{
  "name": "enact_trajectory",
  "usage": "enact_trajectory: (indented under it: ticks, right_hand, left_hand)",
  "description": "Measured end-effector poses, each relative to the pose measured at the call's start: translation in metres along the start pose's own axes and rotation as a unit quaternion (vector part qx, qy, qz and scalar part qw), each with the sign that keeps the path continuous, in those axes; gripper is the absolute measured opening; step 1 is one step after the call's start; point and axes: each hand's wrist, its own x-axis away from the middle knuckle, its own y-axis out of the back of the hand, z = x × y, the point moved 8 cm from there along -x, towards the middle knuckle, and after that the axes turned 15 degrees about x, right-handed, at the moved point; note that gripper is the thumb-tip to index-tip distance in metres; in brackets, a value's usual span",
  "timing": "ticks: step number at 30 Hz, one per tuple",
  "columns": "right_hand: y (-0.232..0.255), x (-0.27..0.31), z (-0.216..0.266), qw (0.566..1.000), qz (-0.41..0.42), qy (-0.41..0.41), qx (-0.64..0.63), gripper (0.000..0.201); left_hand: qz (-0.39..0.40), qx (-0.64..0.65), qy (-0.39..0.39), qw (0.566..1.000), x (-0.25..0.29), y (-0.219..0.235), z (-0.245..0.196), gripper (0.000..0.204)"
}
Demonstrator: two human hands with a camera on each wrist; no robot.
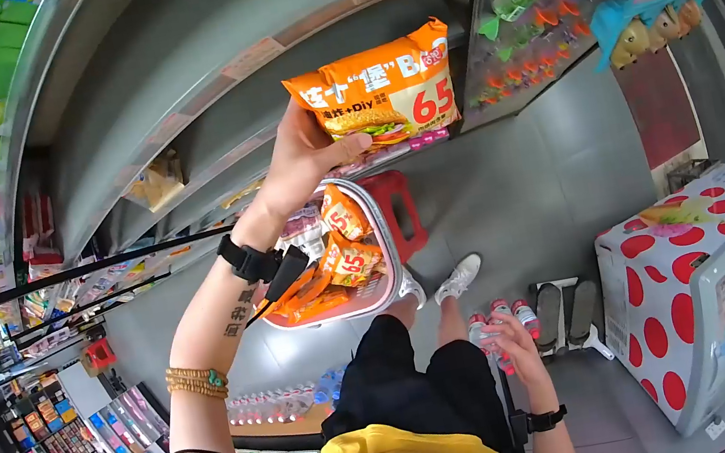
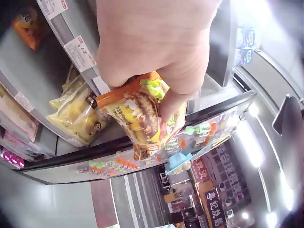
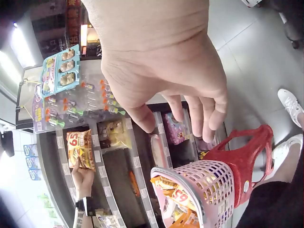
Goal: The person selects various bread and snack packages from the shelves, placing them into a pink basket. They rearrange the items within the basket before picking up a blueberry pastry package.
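My left hand (image 1: pixel 298 165) grips an orange snack bag (image 1: pixel 382 92) with a burger picture and a large "65" on it. The thumb lies across its front, and the bag is held up before the shelves. The left wrist view shows the thumb pressing into the bag (image 2: pixel 137 114) beside a shelf edge. A pink basket (image 3: pixel 219 183) below contains several similar orange packs (image 1: pixel 352 262). It sits on a red plastic stool (image 3: pixel 256 147). My right hand (image 1: pixel 517 350) hangs low by my leg, its fingers loosely bent around nothing.
Grey store shelves (image 1: pixel 247 14) rise in front, with a yellow snack pack (image 2: pixel 80 116) on one level. Small toys (image 1: pixel 532 32) hang at the shelf end. A red-dotted freezer (image 1: pixel 659 310) stands at the right. Drink bottles (image 1: pixel 268 406) are lined up at the lower left.
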Motion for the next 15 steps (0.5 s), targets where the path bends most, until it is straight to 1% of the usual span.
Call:
enact_trajectory:
  ticks: [3,6,9,10,14,15]
  right_hand:
    - [-0.002,0.000,0.003,1.000,-0.004,0.005,-0.001,0.054]
    - [-0.004,0.000,0.008,1.000,-0.010,0.003,0.001,0.054]
    - [-0.003,0.001,0.005,1.000,-0.013,0.003,-0.005,0.053]
    - [-0.002,0.000,0.005,1.000,-0.014,0.002,-0.003,0.053]
    - [-0.001,0.003,0.005,1.000,-0.018,0.009,-0.010,0.052]
    - [0.000,0.003,0.005,1.000,-0.021,0.010,-0.012,0.053]
  left_hand:
    - [0.000,-0.006,-0.015,1.000,-0.003,0.001,-0.003,0.063]
    - [-0.007,0.009,-0.002,1.000,-0.007,0.004,-0.004,0.059]
    - [-0.044,0.004,0.041,0.998,-0.018,0.010,-0.006,0.052]
    - [-0.073,0.018,0.081,0.994,-0.023,0.020,0.000,0.048]
    - [-0.044,0.046,0.085,0.994,-0.067,0.026,-0.008,0.038]
    - [-0.044,0.024,0.069,0.996,-0.083,0.035,-0.008,0.039]
